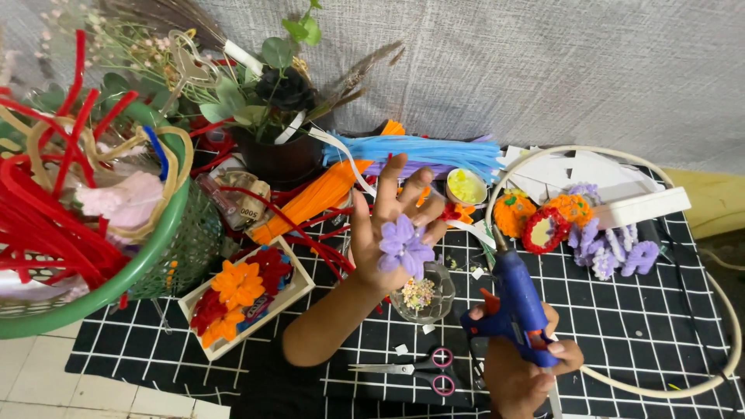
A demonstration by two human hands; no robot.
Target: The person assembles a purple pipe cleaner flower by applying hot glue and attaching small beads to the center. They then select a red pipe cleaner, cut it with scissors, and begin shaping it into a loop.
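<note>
Pinching the purple flower [404, 247] in my left hand [386, 233], fingers splayed clear of the nozzle; right hand [528, 371] clamped round the glue gun [514, 304], tip up.

A home craft corner: a low surface [660, 326] under a black grid cloth on a tiled floor [46, 380], crowded with pipe cleaners [46, 225] in a green basket [155, 256], a glue gun [516, 306], scissors [419, 368], handmade flowers [237, 287] and a potted bouquet [272, 101].

Light: you get bright, even, soft light, colours vivid.
Shadows: faint, short, under the green basket [167, 233].
Glare: none you'd notice.
Focus: centre sharp; your right hand [528, 372] slightly blurred.
Edges: mild wide-angle bending.
</note>
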